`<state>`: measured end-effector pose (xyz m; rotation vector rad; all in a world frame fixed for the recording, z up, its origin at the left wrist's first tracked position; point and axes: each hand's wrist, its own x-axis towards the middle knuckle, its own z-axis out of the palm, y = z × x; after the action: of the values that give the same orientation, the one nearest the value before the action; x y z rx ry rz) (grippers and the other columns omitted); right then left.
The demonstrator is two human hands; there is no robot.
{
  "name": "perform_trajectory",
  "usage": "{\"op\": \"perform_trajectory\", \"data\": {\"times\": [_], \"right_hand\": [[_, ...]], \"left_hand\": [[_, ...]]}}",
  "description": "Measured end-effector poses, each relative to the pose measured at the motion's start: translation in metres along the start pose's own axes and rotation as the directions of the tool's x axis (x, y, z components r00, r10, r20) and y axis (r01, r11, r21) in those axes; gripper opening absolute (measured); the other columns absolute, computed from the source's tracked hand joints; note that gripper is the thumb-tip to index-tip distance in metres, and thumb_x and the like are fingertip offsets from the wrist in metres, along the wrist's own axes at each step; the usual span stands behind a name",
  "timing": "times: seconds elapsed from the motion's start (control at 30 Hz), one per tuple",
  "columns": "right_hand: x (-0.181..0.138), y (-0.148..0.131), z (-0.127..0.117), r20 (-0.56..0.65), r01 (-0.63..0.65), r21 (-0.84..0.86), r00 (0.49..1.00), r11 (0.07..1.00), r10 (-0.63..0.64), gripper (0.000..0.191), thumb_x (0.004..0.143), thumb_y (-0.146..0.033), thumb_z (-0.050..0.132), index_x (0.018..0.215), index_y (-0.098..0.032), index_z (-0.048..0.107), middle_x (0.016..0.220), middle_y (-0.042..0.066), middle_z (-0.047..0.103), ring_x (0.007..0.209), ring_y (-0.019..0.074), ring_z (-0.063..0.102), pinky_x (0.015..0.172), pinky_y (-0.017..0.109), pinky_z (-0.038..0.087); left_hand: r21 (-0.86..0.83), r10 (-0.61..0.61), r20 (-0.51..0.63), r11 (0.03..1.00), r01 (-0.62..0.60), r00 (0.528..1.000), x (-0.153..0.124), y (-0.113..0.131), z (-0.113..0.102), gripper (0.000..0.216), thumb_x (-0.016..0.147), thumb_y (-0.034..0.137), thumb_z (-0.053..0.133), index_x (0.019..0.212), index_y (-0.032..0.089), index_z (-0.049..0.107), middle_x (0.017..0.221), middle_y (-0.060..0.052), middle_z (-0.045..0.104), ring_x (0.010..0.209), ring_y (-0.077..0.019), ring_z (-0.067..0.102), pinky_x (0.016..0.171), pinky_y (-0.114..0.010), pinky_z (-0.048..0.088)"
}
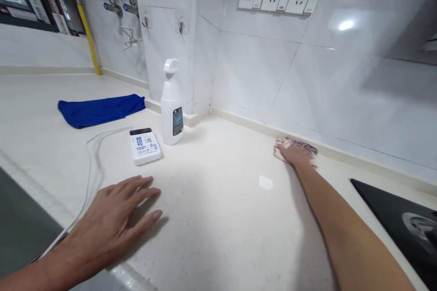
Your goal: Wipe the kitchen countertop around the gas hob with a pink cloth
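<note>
Rag (308,146) held at back of counter (218,163)

At 3 to 4 o'clock, the rag is pressed to the counter by the right hand (296,154), fingers bent over it; the grip underneath is hidden. Wiping is judged to be under way, not finished: faint specks (187,223) are left toward 7 o'clock, and how much is done cannot be told. At 8 o'clock, the left hand (119,218) is spread wide, palm down, nothing held; contact with the counter cannot be confirmed. At 9 o'clock, a spray bottle (168,113) is stood upright; its contents cannot be seen through the white wall. Just beside it, a white device (146,148) is laid flat.
</note>
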<state>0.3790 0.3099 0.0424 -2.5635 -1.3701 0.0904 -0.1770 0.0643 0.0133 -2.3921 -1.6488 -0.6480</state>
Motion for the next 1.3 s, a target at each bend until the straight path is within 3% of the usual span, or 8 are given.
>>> {"op": "perform_trajectory", "data": {"times": [0.13,0.3,0.47,0.73,0.87,0.97,1.1,1.3], "right_hand": [[-0.032,-0.085,0.012,0.051,0.243,-0.008,0.969,0.97,-0.243,0.086,0.098,-0.071,0.039,0.161,-0.013,0.044,0.165,0.029,0.039,0.153,0.0467,0.035,0.121,0.071,0.021],[-0.097,-0.201,0.032,0.11,0.556,0.026,0.825,0.831,-0.555,0.079,0.1,-0.068,0.04,0.166,-0.025,0.037,0.172,0.016,0.033,0.158,0.0394,0.029,0.126,0.059,0.02],[-0.161,-0.253,0.039,0.137,0.699,0.047,0.703,0.714,-0.698,0.074,0.102,-0.066,0.036,0.166,-0.029,0.036,0.175,0.011,0.029,0.161,0.0356,0.023,0.127,0.055,0.018],[-0.232,-0.22,0.026,0.165,0.727,-0.002,0.678,0.687,-0.716,0.072,0.106,-0.058,0.029,0.167,-0.02,0.033,0.174,0.018,0.028,0.161,0.0384,0.022,0.127,0.059,0.019],[-0.289,-0.206,0.017,0.2,0.78,0.01,0.612,0.626,-0.765,0.076,0.106,-0.064,0.032,0.169,-0.024,0.029,0.177,0.015,0.022,0.163,0.038,0.016,0.129,0.059,0.014],[-0.339,-0.192,0.008,0.24,0.847,0.065,0.5,0.527,-0.832,0.08,0.105,-0.07,0.031,0.17,-0.024,0.028,0.178,0.014,0.018,0.165,0.0372,0.01,0.131,0.058,0.01],[-0.397,-0.156,-0.009,0.265,0.92,0.229,0.257,0.32,-0.929,0.077,0.105,-0.068,0.036,0.17,-0.026,0.029,0.18,0.013,0.012,0.165,0.0384,0.003,0.131,0.063,0.005],[-0.422,-0.076,-0.026,0.241,0.926,0.345,0.072,0.155,-0.968,0.069,0.103,-0.057,0.05,0.165,-0.03,0.038,0.178,0.011,0.022,0.166,0.0324,0.01,0.133,0.059,0.004]], "left_hand": [[-0.046,0.019,-0.069,0.999,-0.022,0.997,0.002,0.006,0.0,0.042,0.098,0.063,0.056,0.128,0.041,0.074,0.144,-0.003,0.07,0.133,-0.0388,0.063,0.103,-0.061,0.055],[-0.085,0.032,-0.154,0.995,-0.046,0.988,0.004,0.013,-0.01,0.044,0.101,0.06,0.054,0.13,0.033,0.071,0.143,-0.01,0.069,0.128,-0.0363,0.067,0.098,-0.057,0.059],[-0.119,0.026,-0.206,0.992,-0.051,0.978,0.003,0.017,-0.014,0.041,0.103,0.057,0.053,0.128,0.027,0.069,0.141,-0.014,0.07,0.129,-0.0363,0.065,0.103,-0.061,0.056],[-0.2,-0.068,-0.21,0.979,0.025,0.975,0.003,0.023,-0.009,0.045,0.103,0.057,0.05,0.129,0.025,0.067,0.145,-0.016,0.066,0.139,-0.0351,0.058,0.112,-0.061,0.047],[-0.261,-0.149,-0.161,0.96,0.104,0.976,0.007,0.025,-0.012,0.053,0.102,0.061,0.048,0.137,0.025,0.065,0.153,-0.015,0.061,0.146,-0.0347,0.052,0.118,-0.06,0.041],[-0.348,-0.212,-0.115,0.924,0.16,0.97,0.01,0.023,-0.013,0.056,0.102,0.062,0.044,0.144,0.029,0.061,0.159,-0.01,0.057,0.151,-0.032,0.047,0.123,-0.057,0.037],[-0.44,-0.236,-0.04,0.876,0.195,0.971,0.01,0.017,-0.016,0.061,0.103,0.064,0.037,0.147,0.03,0.061,0.158,-0.006,0.06,0.15,-0.0297,0.048,0.126,-0.054,0.035],[-0.439,-0.094,0.066,0.891,0.114,0.993,0.007,0.006,-0.03,0.066,0.102,0.068,0.032,0.129,0.025,0.075,0.139,-0.007,0.074,0.136,-0.0288,0.062,0.121,-0.048,0.045]]}}
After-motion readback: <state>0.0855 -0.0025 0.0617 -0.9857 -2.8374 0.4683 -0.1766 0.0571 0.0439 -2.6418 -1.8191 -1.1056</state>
